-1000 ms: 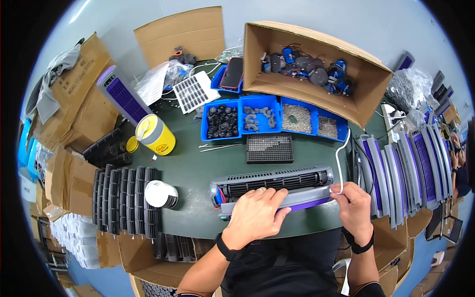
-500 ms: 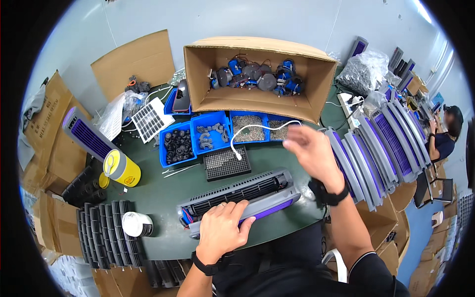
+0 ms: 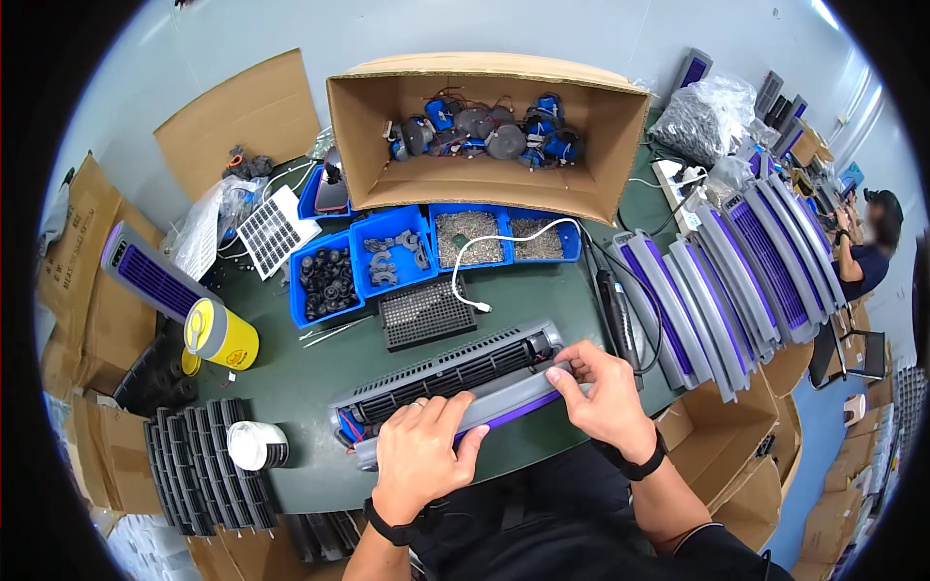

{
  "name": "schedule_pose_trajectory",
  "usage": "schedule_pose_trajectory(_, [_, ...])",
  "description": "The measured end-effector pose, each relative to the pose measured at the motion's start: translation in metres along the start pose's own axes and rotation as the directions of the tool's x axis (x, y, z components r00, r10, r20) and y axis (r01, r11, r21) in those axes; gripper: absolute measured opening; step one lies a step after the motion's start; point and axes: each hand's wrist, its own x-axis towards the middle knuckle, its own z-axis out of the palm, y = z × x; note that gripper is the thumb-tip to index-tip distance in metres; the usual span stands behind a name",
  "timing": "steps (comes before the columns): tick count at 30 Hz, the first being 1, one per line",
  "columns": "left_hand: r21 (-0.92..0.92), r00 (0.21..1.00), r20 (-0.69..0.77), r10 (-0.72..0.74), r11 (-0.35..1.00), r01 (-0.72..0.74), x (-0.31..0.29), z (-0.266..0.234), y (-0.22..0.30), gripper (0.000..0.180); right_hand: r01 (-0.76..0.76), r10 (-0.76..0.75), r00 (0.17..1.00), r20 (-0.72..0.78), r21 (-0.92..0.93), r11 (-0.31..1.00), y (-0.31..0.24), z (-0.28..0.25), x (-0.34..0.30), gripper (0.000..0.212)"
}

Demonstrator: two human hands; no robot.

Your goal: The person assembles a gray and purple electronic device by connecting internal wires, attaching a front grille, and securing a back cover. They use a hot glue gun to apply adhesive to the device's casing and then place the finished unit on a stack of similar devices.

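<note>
A long grey-and-purple fan housing (image 3: pixel 506 405) lies on the green table in front of me, opened along its length. Inside it shows a black ribbed fan roller (image 3: pixel 441 376), with red and blue wires (image 3: pixel 351 426) at its left end. My left hand (image 3: pixel 422 453) grips the housing's near grey part toward the left, thumb on the near side and fingers over the top. At the right end, my right hand (image 3: pixel 603 395) has thumb and forefinger pinched together against the housing. Whatever small thing may be between those fingertips is hidden.
Blue bins (image 3: pixel 392 221) of small parts and screws stand behind a black perforated tray (image 3: pixel 422 315). A carton (image 3: pixel 484 184) of motors is beyond. Right: a black electric screwdriver (image 3: pixel 616 310) and stacked fan housings (image 3: pixel 697 310). Left: a yellow tumbler (image 3: pixel 228 334), a white-lidded jar (image 3: pixel 257 445), fan rollers (image 3: pixel 199 465).
My right hand has come down from near the screw bins to the housing's right end, uncovering the electric screwdriver. My left hand stays on the housing. The view has shifted slightly.
</note>
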Motion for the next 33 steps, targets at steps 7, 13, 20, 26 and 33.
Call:
schedule_pose_trajectory(7, [-0.006, 1.000, -0.010, 0.002, 1.000, -0.002, -0.010, -0.006, 0.000, 0.037, 0.084, -0.093, 0.992, -0.080, -0.105, 0.991, -0.005, 0.010, -0.016, 0.017])
schedule_pose_trajectory(13, [-0.026, 0.999, -0.008, 0.048, 0.999, -0.048, -0.015, -0.001, 0.000, 0.035, 0.067, -0.076, 0.993, -0.088, -0.108, 0.992, 0.001, 0.007, -0.037, 0.015])
schedule_pose_trajectory(20, [0.027, 0.999, -0.039, 0.027, 0.999, -0.026, -0.023, 0.001, 0.002, 0.039, 0.053, -0.053, 0.998, -0.030, 0.017, 0.998, 0.008, 0.004, -0.041, 0.015])
schedule_pose_trajectory(26, [0.028, 0.999, -0.042, 0.014, 1.000, -0.013, -0.026, 0.004, 0.009, 0.037, 0.006, -0.022, 1.000, 0.022, 0.565, 0.825, 0.031, 0.023, -0.045, 0.024])
schedule_pose_trajectory(33, [0.029, 0.999, -0.045, 0.018, 0.999, -0.017, -0.028, 0.003, 0.006, 0.037, 0.061, -0.093, 0.996, 0.018, 0.628, 0.776, 0.057, 0.035, -0.051, 0.032])
